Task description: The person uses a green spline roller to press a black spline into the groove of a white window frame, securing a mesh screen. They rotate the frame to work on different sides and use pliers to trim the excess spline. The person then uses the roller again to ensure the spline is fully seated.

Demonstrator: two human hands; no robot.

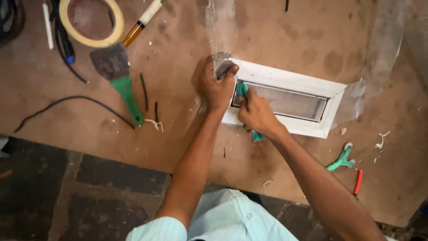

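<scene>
White rectangular frame (285, 105) with a recessed grey-mesh panel (285, 101) lies flat on the brown bench (312, 40), tilted so its right end sits lower in view. Clear plastic film (220, 27) rises from the frame's upper-left corner toward the top of the picture; more loose film (379, 67) lies off the right end.

Left hand (215, 87) sits on that upper-left corner, fingers closed on the film's base, pinching it. Right hand (256, 114) is just beside it, over the left end of the recess, fingers wrapped tight round a teal-handled tool (256, 135); the handle end pokes out below the wrist, the tip (242, 90) rests at the recess edge. The two hands almost touch.

Risks, as I judge them: tool tip could slip and gouge the white face or tear the mesh, since it bears right against the inner edge. Film could rip short if pulled at a steep angle. The tip is close to the left fingers, so a slip could nick them. Frame is not clamped and may skid on the bench.

Further out: green-handled scraper (118, 78), tape roll (91, 22), black cable (67, 105), small green clip (341, 159), orange stick (358, 182).
</scene>
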